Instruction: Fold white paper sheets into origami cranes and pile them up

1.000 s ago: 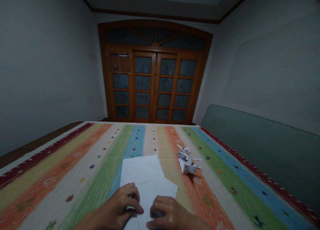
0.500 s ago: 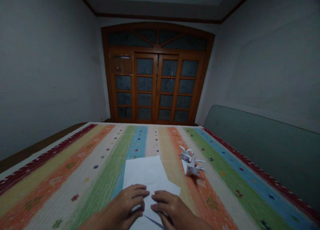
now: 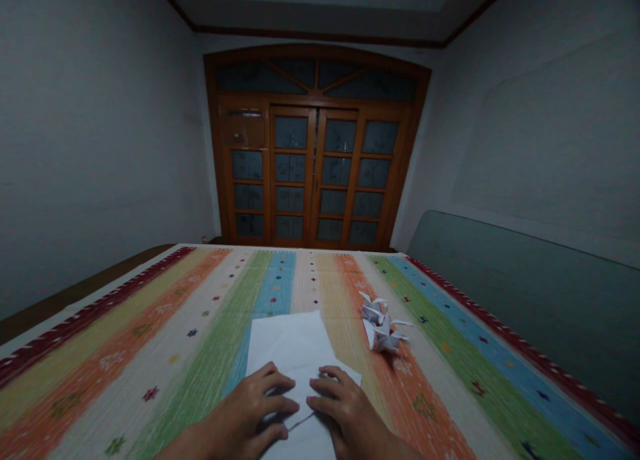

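Note:
A white sheet of paper [image 3: 293, 337] lies on the striped cloth in front of me, partly folded, with one corner sticking out at the right. My left hand [image 3: 267, 403] bends over its near left part; the fingers are curved on top and the thumb rests lower, with paper between. From the right, my right hand [image 3: 345, 407] holds the near part, fingers curved over it and thumb mostly hidden. Between the hands a dark line marks a slightly raised paper edge. Folded paper cranes [image 3: 383, 327] sit together beyond my right hand.
A colourful striped tablecloth [image 3: 200, 340] covers the table. Along the right stands a greenish panel [image 3: 520, 293]. At the far end are wooden doors with glass panes [image 3: 315, 173], and pale walls [image 3: 90, 140] rise on both sides.
My fingers have shifted slightly on the paper, with the left ones more spread and the right hand a little further right. The raised paper edge between them has changed angle. The cranes have stayed put.

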A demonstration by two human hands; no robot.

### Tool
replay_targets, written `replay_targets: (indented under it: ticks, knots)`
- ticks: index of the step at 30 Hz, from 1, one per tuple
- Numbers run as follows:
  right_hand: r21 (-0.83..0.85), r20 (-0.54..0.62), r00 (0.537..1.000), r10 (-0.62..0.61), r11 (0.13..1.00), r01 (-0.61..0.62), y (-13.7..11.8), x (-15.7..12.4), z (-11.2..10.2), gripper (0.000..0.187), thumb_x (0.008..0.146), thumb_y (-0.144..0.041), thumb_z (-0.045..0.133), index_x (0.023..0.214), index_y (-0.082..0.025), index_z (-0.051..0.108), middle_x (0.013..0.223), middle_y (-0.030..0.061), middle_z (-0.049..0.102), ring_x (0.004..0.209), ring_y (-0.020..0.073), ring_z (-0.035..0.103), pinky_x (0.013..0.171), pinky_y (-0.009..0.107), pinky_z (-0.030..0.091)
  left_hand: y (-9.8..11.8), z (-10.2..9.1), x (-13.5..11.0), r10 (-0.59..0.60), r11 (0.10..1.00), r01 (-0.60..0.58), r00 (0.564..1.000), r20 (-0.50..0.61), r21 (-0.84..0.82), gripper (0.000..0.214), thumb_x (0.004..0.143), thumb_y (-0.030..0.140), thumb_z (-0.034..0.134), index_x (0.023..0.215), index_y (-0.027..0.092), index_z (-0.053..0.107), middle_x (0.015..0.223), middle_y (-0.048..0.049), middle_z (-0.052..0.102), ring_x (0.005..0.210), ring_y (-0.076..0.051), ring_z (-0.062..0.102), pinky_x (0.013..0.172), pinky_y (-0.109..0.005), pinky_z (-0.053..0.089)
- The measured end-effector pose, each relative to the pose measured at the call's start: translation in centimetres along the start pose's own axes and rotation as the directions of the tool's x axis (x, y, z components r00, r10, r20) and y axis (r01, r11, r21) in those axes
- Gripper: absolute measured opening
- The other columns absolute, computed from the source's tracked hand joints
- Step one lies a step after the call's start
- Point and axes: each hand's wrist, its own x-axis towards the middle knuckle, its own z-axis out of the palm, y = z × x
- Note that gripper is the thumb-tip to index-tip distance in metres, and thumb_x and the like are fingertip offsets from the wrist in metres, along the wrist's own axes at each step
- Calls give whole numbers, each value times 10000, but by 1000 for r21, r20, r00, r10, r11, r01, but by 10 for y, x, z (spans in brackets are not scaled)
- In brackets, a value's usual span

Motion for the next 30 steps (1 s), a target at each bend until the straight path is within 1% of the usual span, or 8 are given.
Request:
replay_targets:
  ticks: [2, 5, 10, 12, 16, 22, 26, 30]
  knots:
    - [34, -46, 999, 11, 999, -10, -2, 2, 0, 445, 788, 19, 641, 1158, -199, 758, 1235, 130, 769, 1207, 326, 659, 998, 475, 588, 0, 1, 1, -5, 1000, 5, 1000, -11, -19, 387, 861, 105, 745, 1207, 274, 712, 1274, -104, 687, 1150, -316, 598, 984, -486, 531]
    - [84, -87, 996, 12, 996, -4, -8, 6, -5, 367, 843, 1, 615, 1122, -189, 758, 1165, 143, 775, 1079, 281, 701, 906, 405, 619, -3, 4, 1, 4, 1000, -5, 1000, -22, -28, 353, 883, 98, 730, 1194, 265, 714, 1237, -107, 693, 1119, -310, 605, 948, -470, 539]
    - [118, -75, 996, 57, 992, -48, -14, 6, -11, 289, 891, -37, 636, 1116, -188, 736, 1135, 139, 748, 1043, 260, 706, 891, 363, 606, -10, 10, 1, 50, 998, -51, 997, -51, -26, 294, 945, 138, 705, 1212, 262, 714, 1242, -112, 692, 1108, -297, 607, 927, -438, 539]
    - [111, -66, 994, 83, 991, -75, -14, 5, -11, 318, 879, -34, 655, 1145, -196, 717, 1165, 134, 729, 1076, 266, 695, 929, 374, 592, -10, 10, 1, 57, 998, -58, 997, -55, -23, 272, 963, 156, 698, 1212, 262, 717, 1243, -112, 691, 1107, -292, 609, 929, -432, 539]
    - [75, -103, 982, 161, 985, -154, -12, 4, -8, 431, 832, -31, 680, 1229, -197, 667, 1233, 152, 680, 1159, 317, 649, 1003, 470, 558, -7, 7, 1, 53, 999, -53, 998, -31, -9, 265, 956, 154, 706, 1204, 247, 719, 1247, -126, 690, 1109, -298, 613, 933, -438, 544]
    - [132, -280, 911, 304, 952, -277, -7, 6, 0, 434, 847, -44, 615, 1251, -202, 606, 1251, 166, 629, 1168, 332, 627, 988, 502, 550, -12, 12, 0, 42, 989, -56, 994, -101, -138, 311, 989, 85, 605, 1199, 272, 738, 1317, -120, 639, 1142, -263, 628, 963, -392, 546]
    - [173, -251, 903, 349, 934, -312, -6, 8, 0, 285, 855, -80, 602, 1114, -199, 604, 1044, 116, 679, 975, 296, 671, 860, 439, 571, -17, 15, 4, -94, 977, 69, 989, -115, -200, 342, 932, 65, 648, 1171, 290, 744, 1397, -91, 581, 1217, -275, 590, 1042, -441, 501]
    - [194, -179, 920, 347, 930, -313, -9, 9, -4, 257, 846, -130, 664, 1089, -193, 607, 1034, 109, 705, 949, 281, 684, 847, 400, 559, -14, 14, 11, -130, 974, 106, 985, -111, -199, 418, 892, 56, 665, 1235, 290, 705, 1271, -80, 636, 1196, -281, 566, 1059, -468, 468]
